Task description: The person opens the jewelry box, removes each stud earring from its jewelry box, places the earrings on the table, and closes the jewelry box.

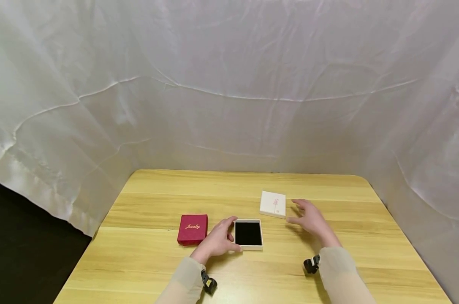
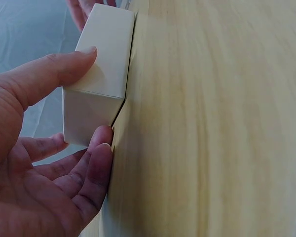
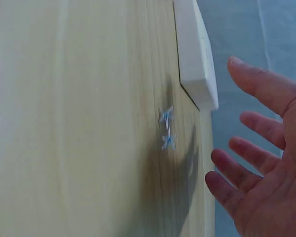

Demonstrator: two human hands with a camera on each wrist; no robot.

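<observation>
My left hand (image 1: 218,239) grips an uncovered white jewelry box (image 1: 262,236) with a black lining (image 1: 248,234). The thumb lies on its near side, while the fingers reach round the left end. In the left wrist view the box (image 2: 106,54) sits on the table. My right hand (image 1: 310,218) is held open just right of a square white lid (image 1: 272,203) with a pink flower print. Nothing is between its spread fingers. Below the lid's corner in the right wrist view lie two small sparkling star-shaped pieces of jewelry (image 3: 167,128).
A closed dark red box (image 1: 193,229) with gold "Jewelry" lettering stands left of my left hand. The wooden table (image 1: 168,185) has rounded far corners. Pale curtains (image 1: 229,126) hang behind it and along both sides. A small black camera is strapped to each wrist.
</observation>
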